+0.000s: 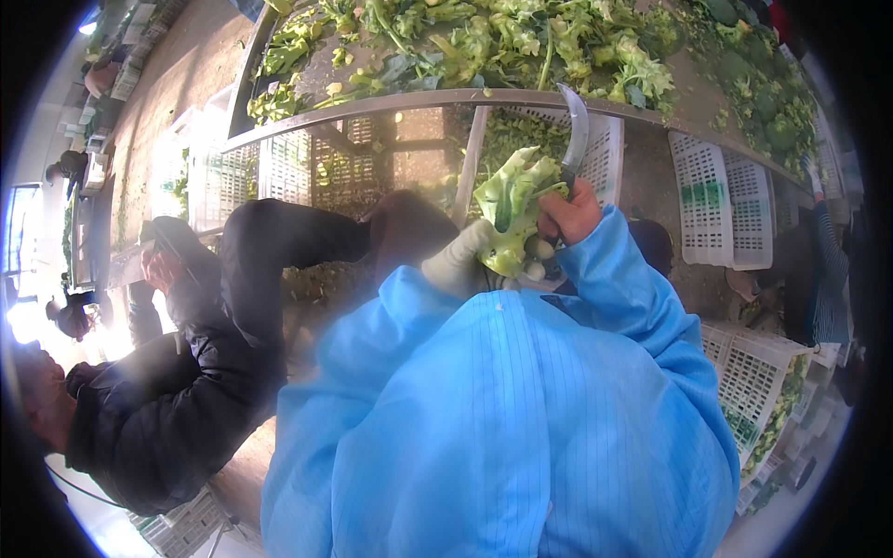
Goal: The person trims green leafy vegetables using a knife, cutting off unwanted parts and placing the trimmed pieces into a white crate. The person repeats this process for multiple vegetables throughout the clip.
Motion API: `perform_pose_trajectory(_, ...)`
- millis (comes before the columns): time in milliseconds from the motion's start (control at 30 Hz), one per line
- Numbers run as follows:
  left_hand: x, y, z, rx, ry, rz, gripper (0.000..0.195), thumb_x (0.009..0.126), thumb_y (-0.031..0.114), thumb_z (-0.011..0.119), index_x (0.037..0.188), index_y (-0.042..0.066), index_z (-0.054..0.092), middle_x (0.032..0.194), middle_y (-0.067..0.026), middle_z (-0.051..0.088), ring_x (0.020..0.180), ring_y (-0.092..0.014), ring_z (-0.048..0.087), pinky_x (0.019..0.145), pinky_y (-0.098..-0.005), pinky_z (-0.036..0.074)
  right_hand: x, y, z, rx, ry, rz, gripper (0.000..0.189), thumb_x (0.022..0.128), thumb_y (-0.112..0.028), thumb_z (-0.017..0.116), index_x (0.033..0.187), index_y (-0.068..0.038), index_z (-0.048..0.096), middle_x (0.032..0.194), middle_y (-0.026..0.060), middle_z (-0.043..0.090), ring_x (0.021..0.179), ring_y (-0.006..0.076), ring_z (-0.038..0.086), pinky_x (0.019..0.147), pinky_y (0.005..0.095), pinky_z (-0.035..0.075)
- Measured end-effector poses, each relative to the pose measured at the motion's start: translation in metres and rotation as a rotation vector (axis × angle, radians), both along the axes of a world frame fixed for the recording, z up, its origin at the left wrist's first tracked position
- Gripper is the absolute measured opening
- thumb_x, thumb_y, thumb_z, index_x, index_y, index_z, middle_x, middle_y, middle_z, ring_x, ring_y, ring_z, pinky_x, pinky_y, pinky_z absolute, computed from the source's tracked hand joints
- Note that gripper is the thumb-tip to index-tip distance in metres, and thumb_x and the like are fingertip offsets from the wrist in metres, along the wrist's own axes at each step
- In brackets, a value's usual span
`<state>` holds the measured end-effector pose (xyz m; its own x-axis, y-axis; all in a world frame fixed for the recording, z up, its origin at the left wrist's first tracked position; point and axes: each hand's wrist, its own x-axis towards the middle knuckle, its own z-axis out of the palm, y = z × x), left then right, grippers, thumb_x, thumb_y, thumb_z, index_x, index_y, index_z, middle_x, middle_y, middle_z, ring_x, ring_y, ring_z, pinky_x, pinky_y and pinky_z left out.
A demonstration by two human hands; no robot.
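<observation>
My left hand point(460, 257), in a pale glove, grips a trimmed broccoli stem point(513, 202) in front of my chest. Its gloved fingertips show at the stem's right side. Bare, my right hand point(573, 213) is closed around the handle of a curved knife point(577, 129). The blade points up and away from me, towards the rim of the table. Right against the stem sit the knuckles of my right hand. Most of the knife handle is hidden in the fist.
A metal-rimmed table point(391, 101) ahead carries broccoli trimmings point(481, 45), with broccoli heads point(781, 129) at the far right. Below it stand a crate of cuttings point(607, 157) and white crates point(704, 202). A person in a dark jacket point(160, 411) sits close on my left.
</observation>
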<state>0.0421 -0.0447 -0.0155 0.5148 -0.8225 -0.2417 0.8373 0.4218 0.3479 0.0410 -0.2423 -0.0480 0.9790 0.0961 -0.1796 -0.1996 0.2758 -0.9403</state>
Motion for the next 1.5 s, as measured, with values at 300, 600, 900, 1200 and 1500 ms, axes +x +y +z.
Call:
perform_pose_trajectory(300, 0.009, 0.005, -0.030, 0.243, -0.150, -0.065, 0.041, 0.077, 0.027, 0.069, 0.107, 0.003, 0.054, 0.080, -0.0081, 0.058, 0.061, -0.014, 0.054, 0.050, -0.0242, 0.043, 0.013, 0.003, -0.013, -0.791, -0.282, -0.356, 0.023, 0.091, -0.029, 0.056, 0.095, -0.006, 0.057, 0.059, 0.0033, 0.054, 0.052, 0.0185, 0.054, 0.048, 0.0321, 0.042)
perform_pose_trajectory(600, 0.003, 0.009, -0.035, 0.400, -0.238, -0.041, 0.034, 0.080, 0.015, 0.066, 0.110, 0.003, 0.054, 0.088, -0.0087, 0.059, 0.074, -0.017, 0.058, 0.060, -0.0292, 0.046, -0.028, -0.009, 0.006, -1.217, -0.674, 0.187, 0.029, 0.089, -0.036, 0.054, 0.082, -0.007, 0.053, 0.074, 0.0155, 0.056, 0.064, 0.0362, 0.056, 0.055, 0.0450, 0.044)
perform_pose_trajectory(900, -0.006, 0.007, -0.030, 0.568, -0.491, -0.036, 0.034, 0.080, 0.014, 0.065, 0.110, 0.005, 0.053, 0.090, -0.0049, 0.058, 0.076, -0.012, 0.055, 0.064, -0.0266, 0.045, -0.029, 0.009, 0.020, -1.140, -0.649, 0.241, 0.035, 0.090, -0.038, 0.051, 0.077, -0.005, 0.051, 0.070, 0.0154, 0.055, 0.065, 0.0351, 0.056, 0.055, 0.0439, 0.044)
perform_pose_trajectory(1200, -0.021, -0.001, -0.031, 0.389, -0.268, 0.148, 0.043, 0.079, 0.019, 0.067, 0.116, 0.003, 0.051, 0.089, 0.0006, 0.057, 0.076, -0.008, 0.051, 0.064, -0.0236, 0.042, -0.031, 0.018, 0.012, -1.211, -0.558, 0.288, 0.035, 0.089, -0.039, 0.052, 0.082, -0.005, 0.055, 0.076, 0.0151, 0.059, 0.070, 0.0357, 0.058, 0.060, 0.0443, 0.047)
perform_pose_trajectory(1500, -0.017, 0.010, -0.037, 0.545, -0.222, 0.138, 0.038, 0.080, 0.020, 0.067, 0.108, 0.000, 0.052, 0.080, -0.0032, 0.058, 0.072, -0.011, 0.054, 0.064, -0.0259, 0.044, -0.020, 0.016, -0.001, -1.104, -0.439, 0.286, 0.027, 0.090, -0.032, 0.052, 0.085, -0.005, 0.053, 0.077, 0.0161, 0.058, 0.074, 0.0376, 0.058, 0.063, 0.0460, 0.046)
